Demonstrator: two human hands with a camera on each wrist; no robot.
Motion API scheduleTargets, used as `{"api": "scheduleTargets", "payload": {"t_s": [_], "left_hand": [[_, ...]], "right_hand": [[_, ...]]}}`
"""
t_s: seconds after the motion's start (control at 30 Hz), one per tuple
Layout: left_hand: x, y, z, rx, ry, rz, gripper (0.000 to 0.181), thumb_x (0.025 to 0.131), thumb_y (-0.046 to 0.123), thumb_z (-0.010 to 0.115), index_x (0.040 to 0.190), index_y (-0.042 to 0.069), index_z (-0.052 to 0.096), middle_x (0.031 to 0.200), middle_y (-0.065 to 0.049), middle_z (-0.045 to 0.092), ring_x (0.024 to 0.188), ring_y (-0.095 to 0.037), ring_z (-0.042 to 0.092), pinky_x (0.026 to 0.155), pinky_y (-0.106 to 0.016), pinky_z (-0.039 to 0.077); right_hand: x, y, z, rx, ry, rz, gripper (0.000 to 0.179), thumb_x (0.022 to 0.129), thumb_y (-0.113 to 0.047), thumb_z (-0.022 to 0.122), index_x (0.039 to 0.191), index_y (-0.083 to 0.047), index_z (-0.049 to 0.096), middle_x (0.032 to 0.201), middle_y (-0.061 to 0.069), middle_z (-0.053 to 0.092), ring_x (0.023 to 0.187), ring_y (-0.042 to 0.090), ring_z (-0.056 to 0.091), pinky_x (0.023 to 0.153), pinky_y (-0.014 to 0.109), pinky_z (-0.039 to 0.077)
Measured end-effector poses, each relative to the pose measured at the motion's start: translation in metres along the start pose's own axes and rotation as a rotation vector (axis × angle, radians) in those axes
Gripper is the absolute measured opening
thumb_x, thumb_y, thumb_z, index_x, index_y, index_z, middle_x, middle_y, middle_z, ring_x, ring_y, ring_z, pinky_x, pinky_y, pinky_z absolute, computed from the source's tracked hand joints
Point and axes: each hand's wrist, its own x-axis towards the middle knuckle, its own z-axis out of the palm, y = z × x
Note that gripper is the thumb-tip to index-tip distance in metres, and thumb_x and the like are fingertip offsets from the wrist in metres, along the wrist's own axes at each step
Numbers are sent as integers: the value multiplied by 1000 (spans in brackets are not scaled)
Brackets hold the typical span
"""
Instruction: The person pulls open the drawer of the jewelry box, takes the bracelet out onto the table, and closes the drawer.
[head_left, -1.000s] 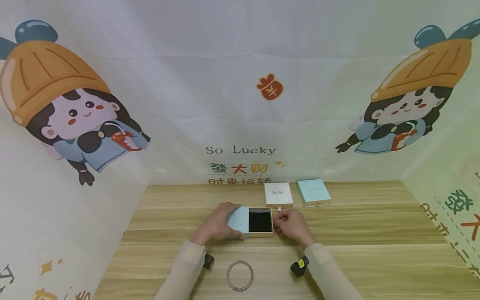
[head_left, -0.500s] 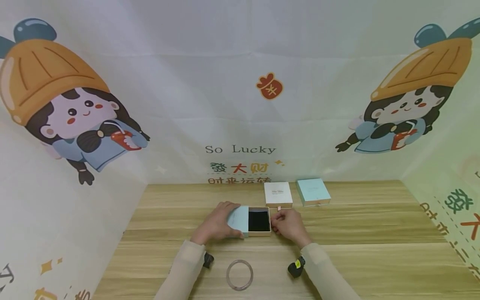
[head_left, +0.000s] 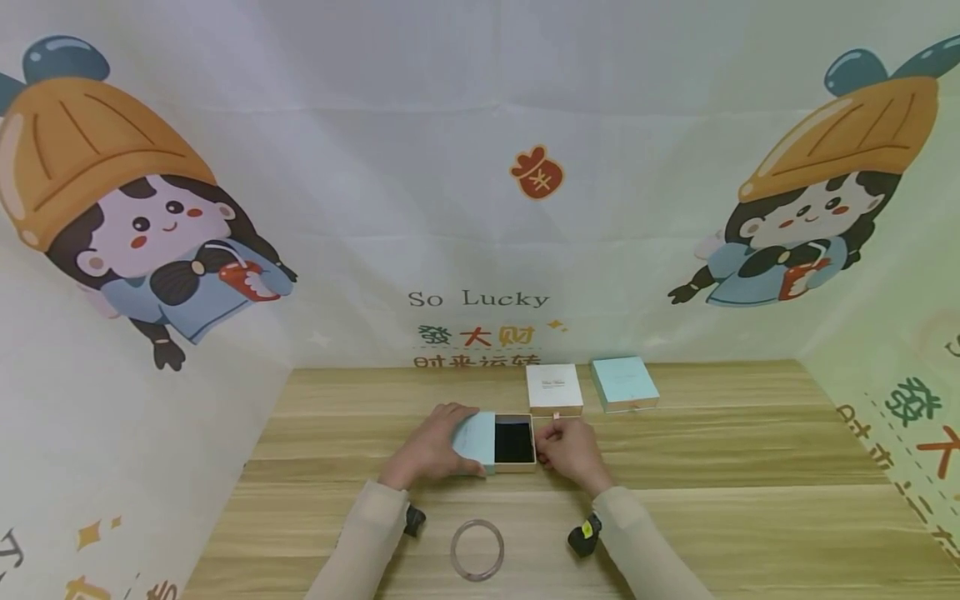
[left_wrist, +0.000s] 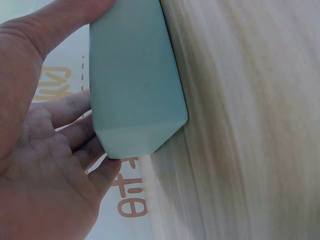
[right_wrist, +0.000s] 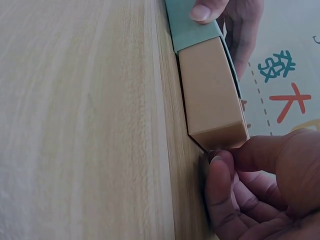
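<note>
1. Slip at the left: the left hand (head_left: 438,446) grips the pale turquoise, flat cardboard sleeve (head_left: 476,437), thumb on the near side and fingers round the far side. Should that hold loosen, any push or pull would probably slide the whole box along the wood-grain tabletop (head_left: 712,450).
2. Jam: the shallow tan cardboard drawer (right_wrist: 207,87) juts from the sleeve towards 3 o'clock. Uneven force on its outer end could skew it and scuff the edges; too tight a left-hand squeeze could bind it.
3. Lost pinch: the right hand (head_left: 572,448) has thumb and fingertips pinching at the drawer's outer end, perhaps on a tab; what lies between them is hidden. A small hold like that may slip or tear under a hard tug.
4. Shifted lining: jolting could dislodge the black pad (head_left: 513,442) inside the drawer.
5. Knocks: the translucent greyish round bangle (head_left: 501,551) lies at 6 o'clock from the box, between the forearms, where a dragging cuff could catch it. The white square cardboard box (head_left: 554,387), at 1 o'clock from the drawer, sits near the right knuckles and could be nudged.
</note>
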Motion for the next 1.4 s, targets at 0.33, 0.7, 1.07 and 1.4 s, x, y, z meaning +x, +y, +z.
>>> {"api": "scheduleTargets", "payload": {"t_s": [0.33,0.7,1.07,1.4], "left_hand": [[-1,0,0,-7,4,-13,102,64,38,97,151,14,49,153,-11,50,140,-33,47,115,-56,42],[1,-1,1,-11,5,3,102,64,39,96,151,14,49,152,-11,51,138,-32,48,114,-55,43],[1,-3,1,-12,14,18,101,65,38,96,151,12,49,149,-11,53,134,-31,50,111,-54,46],[2,-5,2,-11,10,20,102,64,40,96,151,12,50,149,-9,54,134,-30,50,111,-54,46]], "right_hand": [[-1,-2,2,-14,13,-28,11,91,2,66,81,3,71,67,8,69,56,11,64,53,27,57],[0,-9,15,-3,-18,-3,12,92,1,66,82,1,73,69,7,70,57,11,63,54,26,57],[1,-15,26,12,-43,-27,11,92,0,67,83,2,72,70,9,71,57,12,64,53,24,55],[2,-21,34,17,-68,-35,10,93,0,67,84,1,72,71,9,70,57,11,63,53,23,55]]}}
